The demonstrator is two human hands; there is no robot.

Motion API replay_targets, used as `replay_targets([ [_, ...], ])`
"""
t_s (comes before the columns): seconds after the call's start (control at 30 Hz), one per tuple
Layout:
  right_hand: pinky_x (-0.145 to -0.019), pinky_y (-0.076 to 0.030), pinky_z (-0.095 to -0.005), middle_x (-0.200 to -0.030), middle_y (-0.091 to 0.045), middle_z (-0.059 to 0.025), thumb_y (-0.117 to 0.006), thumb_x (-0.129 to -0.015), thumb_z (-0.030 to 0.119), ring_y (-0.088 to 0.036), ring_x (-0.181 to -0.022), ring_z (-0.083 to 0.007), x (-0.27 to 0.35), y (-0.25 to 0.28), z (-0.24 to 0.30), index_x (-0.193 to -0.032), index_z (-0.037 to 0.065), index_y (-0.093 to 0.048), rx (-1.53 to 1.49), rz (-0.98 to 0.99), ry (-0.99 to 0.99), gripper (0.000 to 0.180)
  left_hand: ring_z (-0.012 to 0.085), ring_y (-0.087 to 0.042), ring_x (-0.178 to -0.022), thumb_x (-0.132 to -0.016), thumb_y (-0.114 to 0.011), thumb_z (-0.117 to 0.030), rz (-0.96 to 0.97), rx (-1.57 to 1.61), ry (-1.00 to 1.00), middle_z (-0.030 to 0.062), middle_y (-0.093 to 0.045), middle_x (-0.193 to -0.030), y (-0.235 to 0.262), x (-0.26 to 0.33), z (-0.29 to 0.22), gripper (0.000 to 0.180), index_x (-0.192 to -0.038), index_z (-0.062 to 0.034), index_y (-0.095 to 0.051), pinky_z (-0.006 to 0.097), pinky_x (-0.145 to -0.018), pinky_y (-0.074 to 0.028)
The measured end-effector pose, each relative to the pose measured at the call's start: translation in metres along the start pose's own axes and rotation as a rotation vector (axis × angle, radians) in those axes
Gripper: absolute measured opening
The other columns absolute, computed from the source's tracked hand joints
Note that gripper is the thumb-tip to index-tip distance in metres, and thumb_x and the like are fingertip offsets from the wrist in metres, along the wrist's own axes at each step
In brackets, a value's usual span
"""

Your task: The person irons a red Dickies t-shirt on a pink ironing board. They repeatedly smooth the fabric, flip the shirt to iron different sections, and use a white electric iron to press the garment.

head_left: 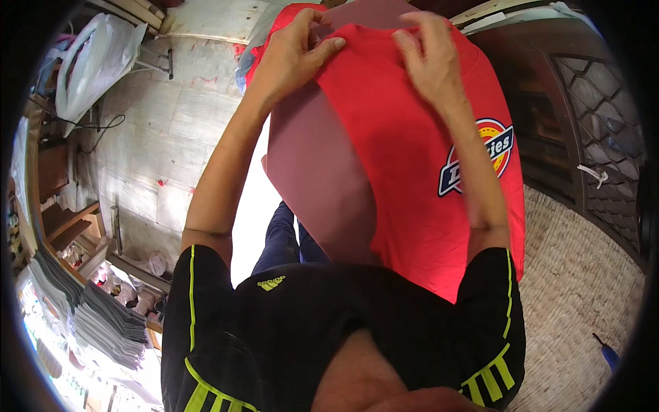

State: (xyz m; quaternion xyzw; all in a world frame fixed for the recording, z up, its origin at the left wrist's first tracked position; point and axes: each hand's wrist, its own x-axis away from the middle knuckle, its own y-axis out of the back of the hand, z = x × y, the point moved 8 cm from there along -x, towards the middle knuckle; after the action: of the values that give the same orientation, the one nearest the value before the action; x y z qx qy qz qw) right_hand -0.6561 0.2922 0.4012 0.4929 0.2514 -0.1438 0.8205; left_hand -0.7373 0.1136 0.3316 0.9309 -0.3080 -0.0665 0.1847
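A red T-shirt (405, 165) lies over a mauve-covered board (312, 147) in front of me, with a round, coloured print (480, 156) on its right half. At the far end, my left hand (298, 55) is closed on the shirt's upper edge, its thumb pointing right. My right hand (432, 62) grips the same edge a little further right, fingers curled and thumb against the cloth. Between the hands the edge runs nearly straight. More red cloth shows beyond my left hand. The undersides of my fingers are hidden.
A stack of grey folded items (106, 323) sits at the lower left, near wooden shelving (62, 230). A white bag-like thing (103, 65) and a dark cable (103, 125) are at the upper left. On the right stands a dark door with a lattice grille (604, 130).
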Motion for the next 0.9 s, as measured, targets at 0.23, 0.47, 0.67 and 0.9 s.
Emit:
replay_targets([
  [0.23, -0.086, -0.052, -0.0327, -0.109, -0.068, -0.014, -0.07, -0.087, 0.012, -0.067, -0.099, -0.0253, 0.007, -0.06, 0.006, -0.116, 0.002, -0.061, -0.448, 0.252, -0.196, 0.032, 0.0151, -0.063, -0.084, -0.09, -0.064, -0.007, -0.103, 0.882, 0.051, 0.011, -0.058, -0.115, 0.0, 0.032, 0.022, 0.041, -0.127, 0.0011, -0.049, 0.027, -0.075, -0.055],
  [0.47, -0.082, -0.051, -0.0235, -0.102, -0.069, -0.005, -0.062, -0.095, 0.007, -0.064, -0.091, -0.0098, -0.01, -0.053, -0.007, -0.111, 0.002, -0.063, -0.928, 0.358, -0.48, 0.017, 0.0203, -0.06, -0.093, -0.072, -0.065, 0.0, -0.449, -0.139, -0.36, 0.0168, -0.056, -0.111, -0.022, 0.042, -0.028, 0.055, -0.124, -0.0035, -0.048, 0.033, -0.074, -0.051],
  [0.67, -0.079, -0.047, -0.0223, -0.097, -0.064, 0.0001, -0.059, -0.089, -0.007, -0.059, -0.09, -0.0066, -0.021, -0.056, -0.017, -0.105, 0.003, -0.056, -0.729, 0.263, -0.315, 0.019, 0.0089, -0.059, -0.065, -0.08, -0.066, -0.007, -0.389, 0.282, -0.11, 0.0054, -0.064, -0.072, 0.004, 0.038, 0.014, 0.016, -0.095, -0.0005, -0.066, 0.026, -0.061, -0.049],
  [0.9, -0.082, -0.05, -0.0296, -0.109, -0.064, -0.0116, -0.062, -0.087, -0.006, -0.065, -0.091, -0.02, -0.011, -0.08, -0.005, -0.123, 0.004, -0.052, -0.519, 0.17, -0.339, 0.039, 0.0222, -0.065, -0.077, -0.082, -0.061, -0.005, -0.511, -0.198, -0.416, 0.0089, -0.068, -0.088, 0.011, 0.045, -0.015, 0.02, -0.099, -0.0048, -0.07, 0.032, -0.07, -0.051],
])
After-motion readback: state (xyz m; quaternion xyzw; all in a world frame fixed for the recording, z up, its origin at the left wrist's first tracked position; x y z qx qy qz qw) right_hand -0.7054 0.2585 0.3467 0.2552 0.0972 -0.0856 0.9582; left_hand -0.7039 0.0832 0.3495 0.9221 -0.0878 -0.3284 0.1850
